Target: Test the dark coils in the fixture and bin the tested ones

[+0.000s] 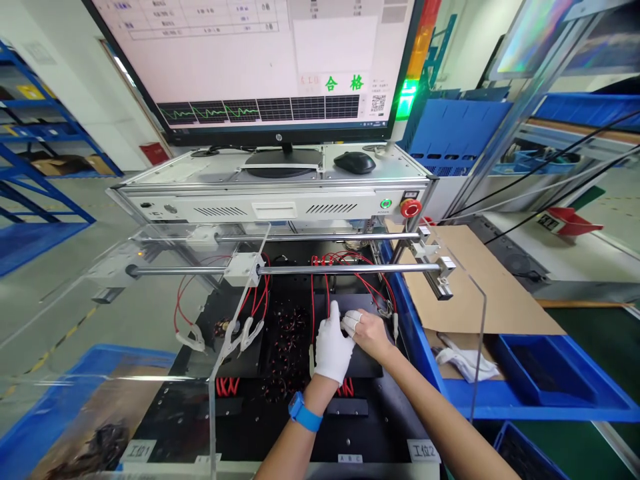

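My left hand (pixel 333 350), in a white glove with a blue watch on the wrist, is over the right-hand black plate (pixel 367 363). Its fingers curl toward my right hand (pixel 367 332), which wears white finger covers and meets it with bent fingers. Both look closed, but whatever lies between them is hidden. Red wires (pixel 313 300) run down to this spot from the back. To the left lies a heap of small dark coils with copper ends (pixel 290 340). White clips (pixel 247 335) on red leads rest at the left plate, beside a single coil (pixel 223 327).
A clear guard (pixel 240 307) slides on two metal rods (pixel 345 269) above the bench. Behind stand a monitor (pixel 280 73), a mouse (pixel 354 162) and a red emergency button (pixel 411 208). Blue bins (pixel 545 373) and a white cloth (pixel 465 360) are at right.
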Demonstrator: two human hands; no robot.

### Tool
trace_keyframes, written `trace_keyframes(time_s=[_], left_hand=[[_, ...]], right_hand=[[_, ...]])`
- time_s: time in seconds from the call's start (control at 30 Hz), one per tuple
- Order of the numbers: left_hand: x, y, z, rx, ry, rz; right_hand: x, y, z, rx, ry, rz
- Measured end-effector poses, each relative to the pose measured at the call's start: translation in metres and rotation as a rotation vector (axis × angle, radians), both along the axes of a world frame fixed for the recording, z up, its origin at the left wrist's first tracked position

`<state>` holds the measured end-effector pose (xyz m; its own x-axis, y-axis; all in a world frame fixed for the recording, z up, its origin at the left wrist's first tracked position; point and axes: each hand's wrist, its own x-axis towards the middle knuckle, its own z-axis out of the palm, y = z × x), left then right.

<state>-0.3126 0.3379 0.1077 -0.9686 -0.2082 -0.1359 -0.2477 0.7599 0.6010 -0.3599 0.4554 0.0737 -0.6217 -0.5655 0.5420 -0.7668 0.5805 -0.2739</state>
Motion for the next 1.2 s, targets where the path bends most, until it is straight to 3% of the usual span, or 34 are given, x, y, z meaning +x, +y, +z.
trace_keyframes(time_s=[0.13,0.33,0.67,0.9,0.97,1.03,1.1,1.2], left_hand=[[0.010,-0.008,-0.017,0.129,0.105,-0.033],[0.020,-0.015,-0.040,0.263,0.195,-0.064],[0.031,-0.017,-0.032,0.254,0.147,-0.111],[0.036,-0.038,-0.039,0.381,0.325,-0.327],[0.038,-0.043,-0.038,0.443,0.375,-0.246],[0.035,-0.043,-0.034,0.520,0.419,-0.083],[0.029,-0.039,-0.027,0.529,0.445,0.033],[0.018,-0.027,-0.016,0.380,0.392,-0.025]], right_hand=[[0.005,-0.002,-0.007,0.113,0.104,-0.059],[0.031,-0.004,-0.008,0.157,0.110,-0.205],[0.050,-0.008,-0.022,0.294,0.093,-0.253],[0.046,0.005,-0.024,0.111,0.042,-0.190],[0.041,0.009,-0.016,-0.039,-0.006,-0.257],[0.031,0.013,-0.006,-0.181,-0.086,-0.389],[0.017,0.020,0.003,-0.248,-0.209,-0.480],[-0.002,0.037,0.007,-0.197,-0.395,-0.559]])
